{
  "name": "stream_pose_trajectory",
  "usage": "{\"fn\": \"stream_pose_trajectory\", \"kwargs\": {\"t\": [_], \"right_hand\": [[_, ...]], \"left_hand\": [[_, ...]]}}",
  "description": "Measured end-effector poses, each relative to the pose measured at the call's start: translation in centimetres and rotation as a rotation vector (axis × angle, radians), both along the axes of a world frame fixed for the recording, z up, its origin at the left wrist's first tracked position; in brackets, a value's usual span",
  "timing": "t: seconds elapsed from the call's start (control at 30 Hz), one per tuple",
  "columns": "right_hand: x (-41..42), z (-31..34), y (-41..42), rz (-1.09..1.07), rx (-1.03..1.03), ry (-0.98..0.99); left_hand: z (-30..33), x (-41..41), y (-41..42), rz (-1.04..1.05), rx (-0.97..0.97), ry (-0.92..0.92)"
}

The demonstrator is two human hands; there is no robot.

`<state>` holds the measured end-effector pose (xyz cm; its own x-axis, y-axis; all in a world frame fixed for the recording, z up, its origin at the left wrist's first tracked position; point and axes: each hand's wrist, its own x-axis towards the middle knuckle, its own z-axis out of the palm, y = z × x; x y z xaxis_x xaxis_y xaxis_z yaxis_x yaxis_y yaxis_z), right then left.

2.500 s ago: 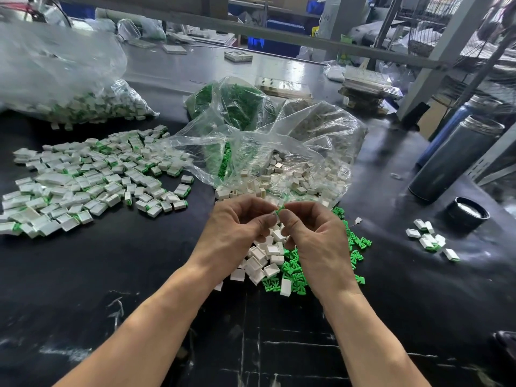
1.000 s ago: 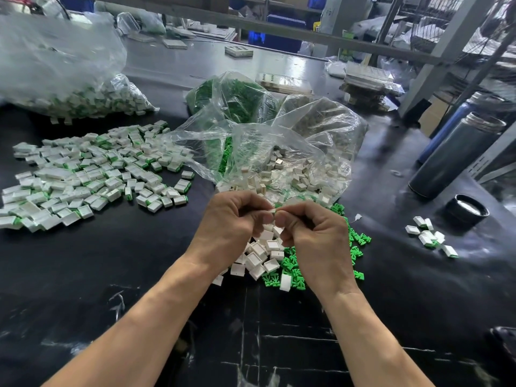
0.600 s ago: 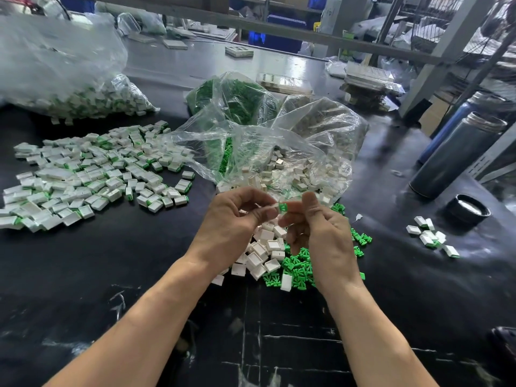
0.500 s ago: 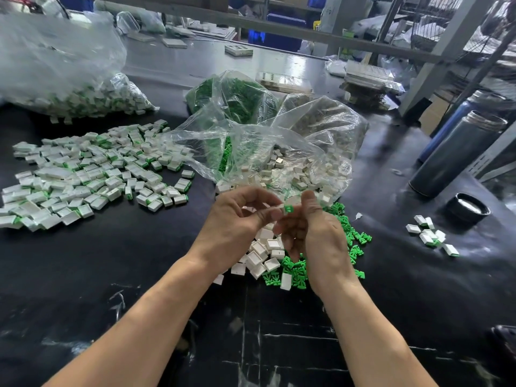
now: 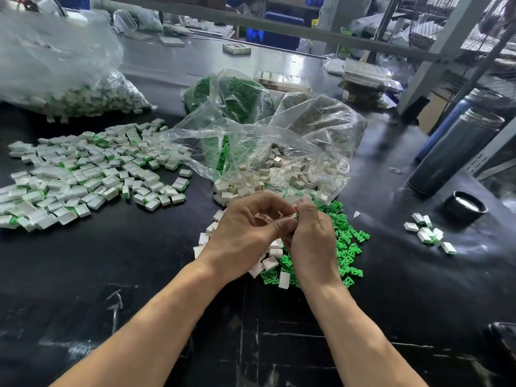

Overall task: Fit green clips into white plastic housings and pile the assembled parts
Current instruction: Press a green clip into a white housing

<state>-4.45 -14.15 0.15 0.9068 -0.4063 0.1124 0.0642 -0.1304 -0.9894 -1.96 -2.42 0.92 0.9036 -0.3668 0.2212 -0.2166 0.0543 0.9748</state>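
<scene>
Right now a small white housing sits pinched between the fingertips of both hands, held just above the loose parts at the middle of the counter. The left hand curls its thumb and forefinger round one side; the right hand pinches the other, thumb on top. Only a sliver of white shows, with a hint of green at the right fingertips, so I cannot tell whether the clip is seated yet; by my reading it is being pressed home.

Under the hands lie bare housings, small white open-faced boxes, and to their right a scatter of green clips, bright and pronged. Both heaps look well stocked, so plenty is left to do.

Much is done: a broad pile of assembled white parts with green edges spreads over the left of the counter, and a few more lie well apart on the right. Behind the hands open clear bags hold more housings and clips; another bag at far left seems to hold finished parts. A dark flask and its cap stand at right.
</scene>
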Motion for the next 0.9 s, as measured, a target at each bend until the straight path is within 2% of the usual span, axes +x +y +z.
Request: {"fn": "stream_pose_trajectory", "kwargs": {"t": [0.2,0.53,0.9], "right_hand": [[-0.26,0.06,-0.14,0.043,0.203,0.003],[-0.09,0.01,-0.02,0.055,0.018,-0.020],[0.13,-0.63,-0.32,0.004,-0.044,-0.055]], "left_hand": [[0.07,0.04,0.16,-0.011,-0.036,-0.008],[-0.01,0.11,0.16,0.014,0.015,-0.010],[-0.09,-0.07,0.01,0.048,0.051,-0.035]]}}
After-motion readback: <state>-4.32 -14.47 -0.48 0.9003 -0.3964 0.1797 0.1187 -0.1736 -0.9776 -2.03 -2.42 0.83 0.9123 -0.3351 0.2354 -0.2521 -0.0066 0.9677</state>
